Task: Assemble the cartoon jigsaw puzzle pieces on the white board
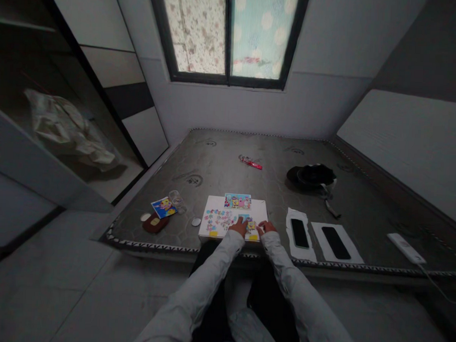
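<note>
A white box (218,202) lies flat at the mattress edge in front of me. Loose jigsaw puzzle pieces (215,219) in several colours are spread over its left half. A partly joined cartoon puzzle (250,225) sits toward the right, between my hands. My left hand (239,226) rests on the puzzle's left side, fingers stretched out over it. On the other side my right hand (266,227) reaches in with thumb and finger apart, close to the puzzle's right edge. A cartoon picture card (238,201) lies at the back of the box. Fine piece edges are too small to make out.
To the left lie a brown pouch (155,223), a cartoon card (164,207), a clear plastic container (176,199) and a round lid (196,222). Rightward are two phones (299,233) on white sheets, a black cap (313,176) and a power strip (406,248). A red keychain (251,163) lies farther back.
</note>
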Available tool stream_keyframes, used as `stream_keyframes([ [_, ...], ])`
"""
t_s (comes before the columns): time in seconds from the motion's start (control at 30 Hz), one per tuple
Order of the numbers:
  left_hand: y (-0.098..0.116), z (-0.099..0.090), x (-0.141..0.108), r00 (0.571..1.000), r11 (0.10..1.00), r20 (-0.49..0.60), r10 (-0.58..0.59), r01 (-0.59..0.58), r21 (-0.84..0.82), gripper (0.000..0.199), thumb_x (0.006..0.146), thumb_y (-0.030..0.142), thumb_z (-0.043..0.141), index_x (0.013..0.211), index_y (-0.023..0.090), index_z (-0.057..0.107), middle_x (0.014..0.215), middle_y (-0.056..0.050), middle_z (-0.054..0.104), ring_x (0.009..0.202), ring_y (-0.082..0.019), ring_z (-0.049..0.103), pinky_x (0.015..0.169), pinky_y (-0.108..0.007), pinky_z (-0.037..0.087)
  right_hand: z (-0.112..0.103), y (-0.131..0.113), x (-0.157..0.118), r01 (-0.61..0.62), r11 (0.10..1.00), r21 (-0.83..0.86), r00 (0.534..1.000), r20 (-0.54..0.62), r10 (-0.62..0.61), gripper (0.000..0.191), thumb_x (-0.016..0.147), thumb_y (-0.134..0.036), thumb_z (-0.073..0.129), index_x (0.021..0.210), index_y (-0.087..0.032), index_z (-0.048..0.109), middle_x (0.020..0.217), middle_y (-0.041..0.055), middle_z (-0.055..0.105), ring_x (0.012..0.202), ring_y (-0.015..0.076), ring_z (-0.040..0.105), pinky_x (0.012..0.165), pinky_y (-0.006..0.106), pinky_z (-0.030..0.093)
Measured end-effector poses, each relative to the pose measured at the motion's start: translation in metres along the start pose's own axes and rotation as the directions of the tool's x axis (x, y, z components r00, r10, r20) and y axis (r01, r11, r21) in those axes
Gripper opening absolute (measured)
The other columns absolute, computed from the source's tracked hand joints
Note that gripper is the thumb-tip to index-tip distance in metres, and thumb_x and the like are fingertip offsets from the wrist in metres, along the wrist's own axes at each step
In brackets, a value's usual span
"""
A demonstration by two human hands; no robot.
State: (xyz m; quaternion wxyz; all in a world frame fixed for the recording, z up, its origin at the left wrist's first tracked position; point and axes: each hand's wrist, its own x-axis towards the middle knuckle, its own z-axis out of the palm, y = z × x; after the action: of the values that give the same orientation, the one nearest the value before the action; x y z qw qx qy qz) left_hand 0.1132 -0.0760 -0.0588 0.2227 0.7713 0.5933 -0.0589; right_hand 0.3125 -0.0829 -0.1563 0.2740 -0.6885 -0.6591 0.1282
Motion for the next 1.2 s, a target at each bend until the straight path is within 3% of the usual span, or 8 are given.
stream_keyframes([
  [0.23, 0.006, 0.000, -0.005, 1.000, 1.000, -0.010, -0.006, 0.006, -0.003, 0.058, 0.106, 0.044, 0.068, 0.158, 0.024, 0.053, 0.157, -0.015, 0.057, 0.126, -0.030, 0.068, 0.104, -0.053, 0.062, 0.007, -0.004, -0.009, -0.028, 0.999, 0.040, 1.000, -0.003, 0.028, 0.024, 0.090, -0.037, 0.064, 0.107, -0.022, 0.073, 0.098, 0.0082, 0.072, 0.089, 0.0229, 0.066, 0.084, 0.034, 0.049],
  [0.47, 0.006, -0.002, -0.013, 0.999, 1.000, -0.038, -0.001, 0.000, -0.012, 0.058, 0.107, 0.025, 0.053, 0.164, 0.032, 0.048, 0.174, -0.015, 0.041, 0.127, -0.030, 0.073, 0.106, -0.047, 0.060, 0.012, -0.009, -0.011, -0.047, 0.998, 0.051, 0.998, -0.026, 0.049, 0.027, 0.088, -0.039, 0.064, 0.106, -0.022, 0.074, 0.090, 0.0045, 0.069, 0.083, 0.0203, 0.062, 0.081, 0.032, 0.047],
  [0.57, 0.003, -0.003, -0.024, 0.997, 0.999, -0.081, 0.004, -0.007, -0.035, 0.057, 0.107, 0.027, 0.050, 0.164, 0.032, 0.049, 0.175, -0.014, 0.041, 0.127, -0.031, 0.073, 0.105, -0.046, 0.060, 0.007, -0.009, -0.015, -0.050, 0.997, 0.059, 0.997, -0.052, 0.053, 0.030, 0.092, -0.045, 0.059, 0.104, -0.021, 0.074, 0.090, 0.0057, 0.070, 0.082, 0.0200, 0.063, 0.079, 0.032, 0.045],
  [0.73, -0.021, 0.006, -0.064, 0.989, 0.997, -0.146, -0.013, 0.002, -0.077, 0.046, 0.113, 0.044, 0.039, 0.149, 0.033, 0.064, 0.150, -0.008, 0.067, 0.118, -0.025, 0.075, 0.099, -0.038, 0.057, -0.011, 0.008, -0.049, -0.091, 0.994, 0.066, 0.988, -0.119, 0.098, 0.050, 0.098, -0.061, 0.045, 0.097, -0.020, 0.072, 0.082, 0.0082, 0.069, 0.078, 0.0225, 0.062, 0.078, 0.036, 0.044],
  [0.9, -0.063, 0.026, -0.100, 0.977, 0.987, -0.148, -0.154, 0.144, -0.075, 0.044, 0.113, 0.046, 0.039, 0.119, 0.025, 0.077, 0.115, -0.010, 0.082, 0.109, -0.025, 0.077, 0.092, -0.033, 0.055, -0.006, 0.043, -0.110, -0.164, 0.986, -0.030, 0.963, -0.221, 0.153, 0.062, 0.099, -0.074, 0.035, 0.082, -0.026, 0.070, 0.071, 0.0093, 0.066, 0.070, 0.0274, 0.064, 0.075, 0.043, 0.045],
  [1.03, -0.081, 0.039, -0.106, 0.968, 0.976, -0.124, -0.216, 0.209, -0.063, 0.045, 0.112, 0.043, 0.042, 0.099, 0.025, 0.081, 0.101, -0.009, 0.084, 0.100, -0.024, 0.078, 0.085, -0.030, 0.054, 0.007, 0.054, -0.138, -0.149, 0.985, -0.082, 0.978, -0.162, 0.134, 0.056, 0.099, -0.069, 0.036, 0.066, -0.030, 0.060, 0.064, 0.0104, 0.063, 0.066, 0.0303, 0.064, 0.074, 0.047, 0.045],
  [1.2, -0.079, 0.041, -0.095, 0.956, 0.966, -0.143, -0.255, 0.248, -0.069, 0.049, 0.113, 0.044, 0.041, 0.100, 0.025, 0.084, 0.107, -0.010, 0.085, 0.102, -0.023, 0.079, 0.084, -0.029, 0.053, 0.011, 0.048, -0.135, -0.095, 0.991, -0.098, 0.991, -0.108, 0.084, 0.055, 0.102, -0.065, 0.036, 0.069, -0.029, 0.061, 0.070, 0.0115, 0.069, 0.069, 0.0291, 0.066, 0.077, 0.046, 0.045],
])
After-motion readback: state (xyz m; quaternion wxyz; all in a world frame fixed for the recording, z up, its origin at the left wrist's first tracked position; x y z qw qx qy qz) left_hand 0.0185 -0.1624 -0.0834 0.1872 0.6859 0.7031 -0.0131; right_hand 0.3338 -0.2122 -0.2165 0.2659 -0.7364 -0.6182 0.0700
